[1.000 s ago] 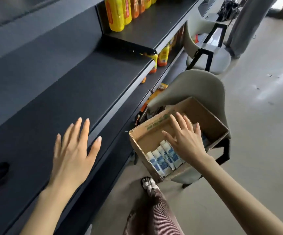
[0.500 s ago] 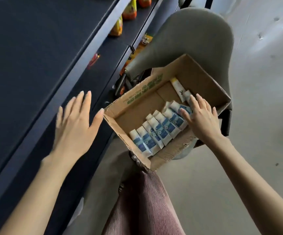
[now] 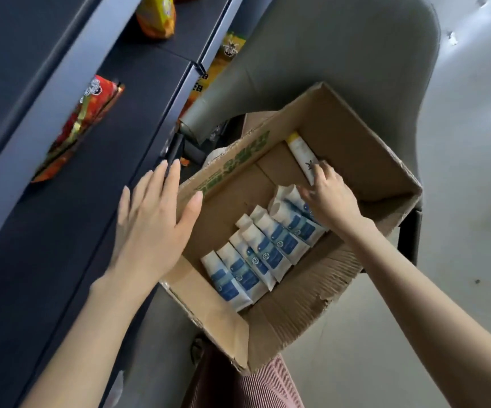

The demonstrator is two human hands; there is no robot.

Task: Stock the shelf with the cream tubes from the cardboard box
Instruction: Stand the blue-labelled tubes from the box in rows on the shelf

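Left hand flat, fingers straight, holding nothing, at the left wall of the cardboard box beside the shelf, thumb over the rim. Right hand down inside the box, fingers bent onto the far end of the cream tubes and touching a yellow-capped tube; grip unclear. Tubes lie in a row in the box. Versus earlier: right hand is deeper in with fingers no longer straight; left hand is closer to the box.

White-and-blue cream tubes; brown cardboard box, seemingly green-lettered.
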